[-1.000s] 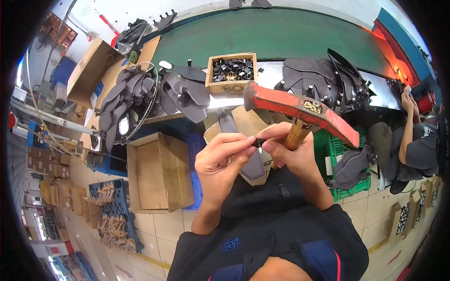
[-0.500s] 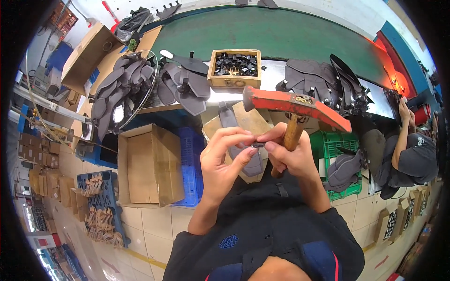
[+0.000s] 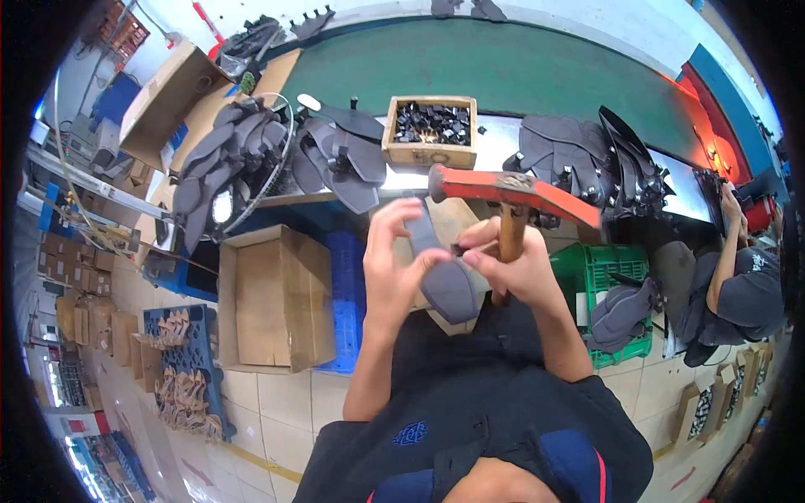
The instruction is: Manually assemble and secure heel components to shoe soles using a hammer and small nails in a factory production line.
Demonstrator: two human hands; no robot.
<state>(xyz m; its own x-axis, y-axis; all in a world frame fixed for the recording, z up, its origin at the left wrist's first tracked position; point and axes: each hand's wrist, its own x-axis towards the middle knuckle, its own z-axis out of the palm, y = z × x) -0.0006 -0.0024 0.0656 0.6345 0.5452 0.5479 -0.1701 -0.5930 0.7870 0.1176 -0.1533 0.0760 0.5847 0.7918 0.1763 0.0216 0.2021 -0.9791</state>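
A grey shoe insole (image 3: 451, 292) lies on a light board (image 3: 457, 222) in front of me. My left hand (image 3: 392, 264) is at its left side, thumb reaching across the insole and fingers spread apart from it; the fingertips are slightly blurred. In my right hand (image 3: 521, 264) is a hammer with a worn red head (image 3: 511, 189) and a wooden handle (image 3: 510, 235). Its thumb and forefinger also pinch a small dark piece (image 3: 458, 250), mostly hidden. The hammer head stands above the hand, over the far part of the board.
A wooden box (image 3: 429, 157) of small black pieces stands beyond the board. Grey insoles (image 3: 340, 163) are piled left and right of it, before a green belt (image 3: 503, 63). A carton (image 3: 272, 310) and blue crate stand left, a green crate (image 3: 616, 260) right. A co-worker (image 3: 742, 281) sits far right.
My left hand has let go of the small dark piece and spread its fingers over the insole. My right hand keeps the piece and the hammer, whose head has shifted left. The view has shifted slightly.
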